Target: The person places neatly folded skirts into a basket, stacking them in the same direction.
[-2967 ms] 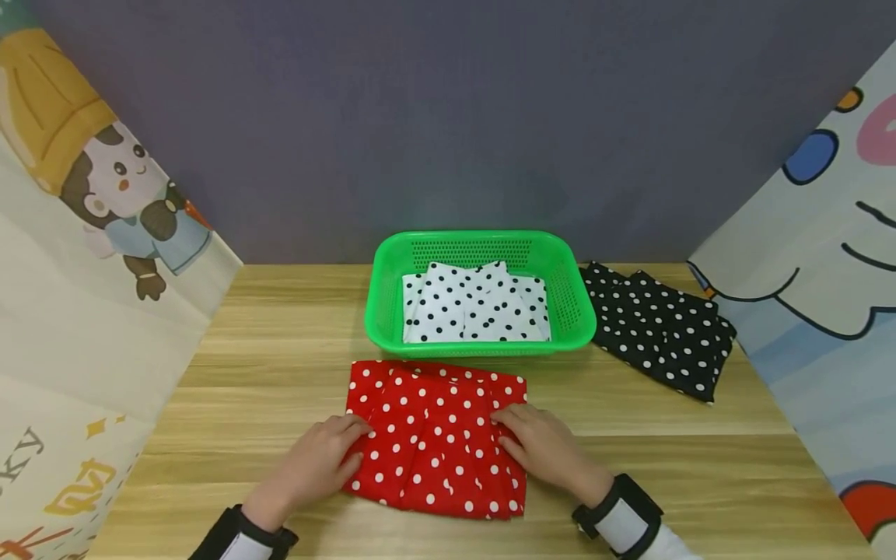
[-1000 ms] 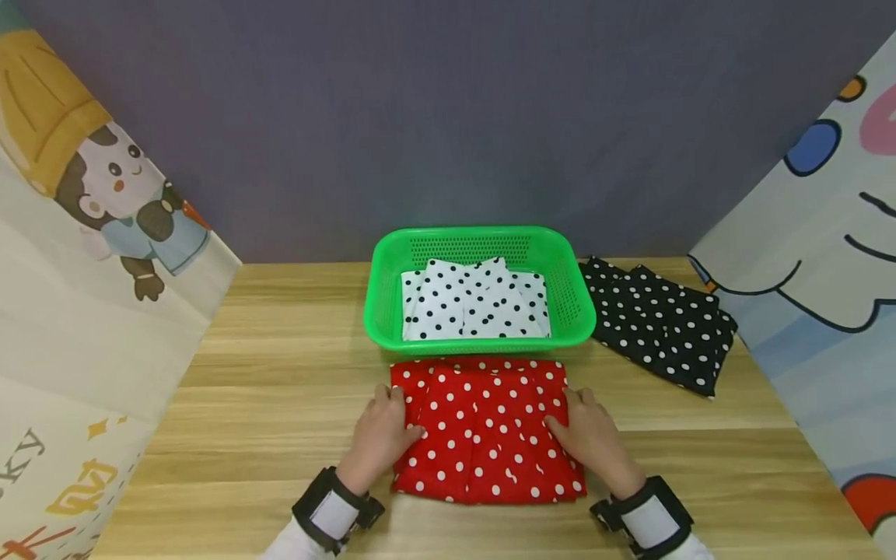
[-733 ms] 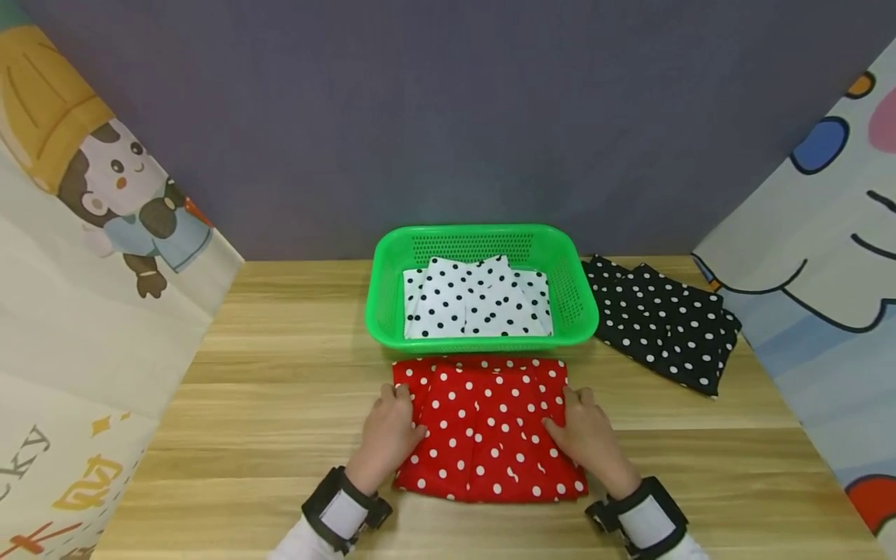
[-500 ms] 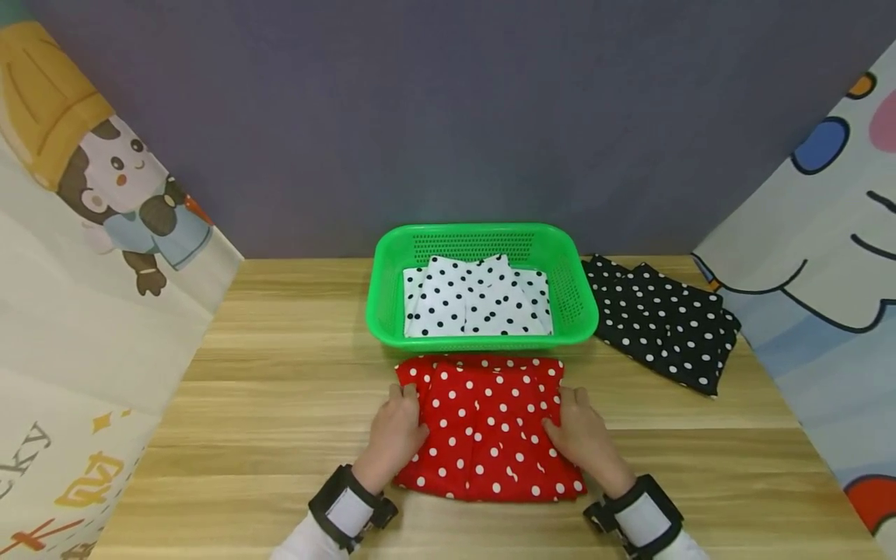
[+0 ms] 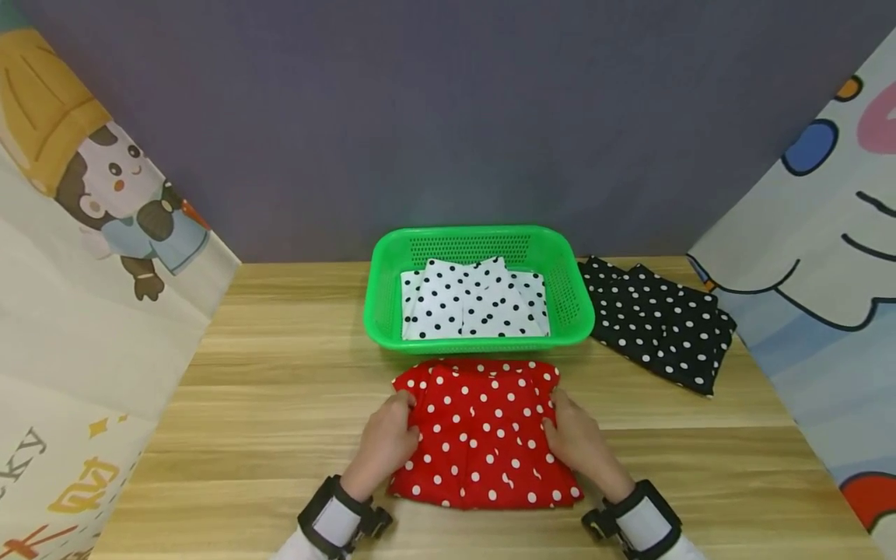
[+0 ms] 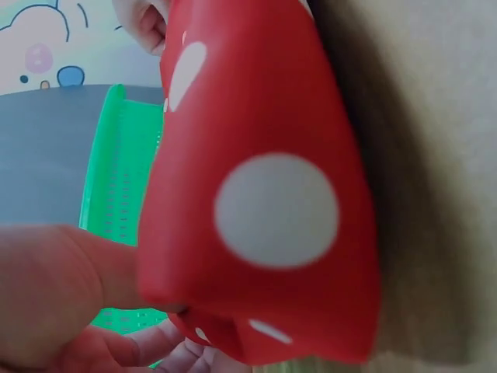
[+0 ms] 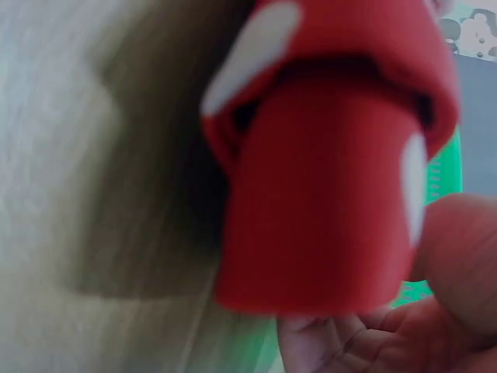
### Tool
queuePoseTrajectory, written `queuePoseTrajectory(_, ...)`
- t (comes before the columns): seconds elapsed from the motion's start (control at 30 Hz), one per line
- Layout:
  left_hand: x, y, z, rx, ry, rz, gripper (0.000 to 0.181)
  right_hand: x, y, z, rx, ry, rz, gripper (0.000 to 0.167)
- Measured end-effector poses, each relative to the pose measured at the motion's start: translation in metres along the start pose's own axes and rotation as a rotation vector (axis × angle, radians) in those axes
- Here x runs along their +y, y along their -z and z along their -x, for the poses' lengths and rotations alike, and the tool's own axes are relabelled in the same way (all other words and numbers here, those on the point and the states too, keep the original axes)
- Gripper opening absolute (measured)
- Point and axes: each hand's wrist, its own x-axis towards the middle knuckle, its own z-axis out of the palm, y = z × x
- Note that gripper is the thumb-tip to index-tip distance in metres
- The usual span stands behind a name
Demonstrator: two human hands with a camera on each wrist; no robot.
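A folded red cloth garment with white dots [image 5: 483,443] is in front of the basket in the head view. My left hand [image 5: 386,439] grips its left side, thumb on top and fingers curled beneath. At the opposite side, my right hand [image 5: 577,435] holds the garment in the same way. Both wrist views show the red fabric [image 6: 256,116] up close, with thick folded layers [image 7: 326,194] at the right edge. A shadow lies on the table beside it, and its sides look slightly raised. Some fingertips are hidden under the cloth.
Just beyond the garment stands a green plastic basket [image 5: 374,311] with a folded white, black-dotted cloth [image 5: 476,303] inside. A black cloth with white dots [image 5: 661,327] lies right of the basket. The wooden table [image 5: 266,373] ends at a dark back panel [image 5: 448,117].
Three seconds ago my hands lay on the garment, which was further left. It has since shifted right, and my hands have taken hold of its sides, drawing the upper corners inward.
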Motion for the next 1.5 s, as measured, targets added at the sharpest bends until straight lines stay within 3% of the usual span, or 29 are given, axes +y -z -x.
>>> queuePoseTrajectory(0.37,0.003,0.012,0.029,0.067,-0.029,0.099,0.033,-0.009,0.008,0.019,0.079,0.010,-0.042,0.032)
queuePoseTrajectory(0.83,0.014,0.026,0.038,0.143,-0.129,0.068,0.034,-0.021,0.023,0.026,0.194,0.073,-0.016,0.032)
queuePoseTrajectory(1.03,0.021,0.034,0.031,0.179,-0.155,0.059,0.036,-0.023,0.030,0.020,0.261,0.127,-0.020,0.032)
queuePoseTrajectory(1.27,0.030,0.045,0.012,0.234,-0.191,0.060,0.034,-0.030,0.044,0.007,0.287,0.149,-0.036,0.030)
queuePoseTrajectory(1.5,0.035,0.052,-0.004,0.232,-0.187,0.100,0.033,-0.034,0.053,-0.006,0.295,0.211,-0.031,0.035)
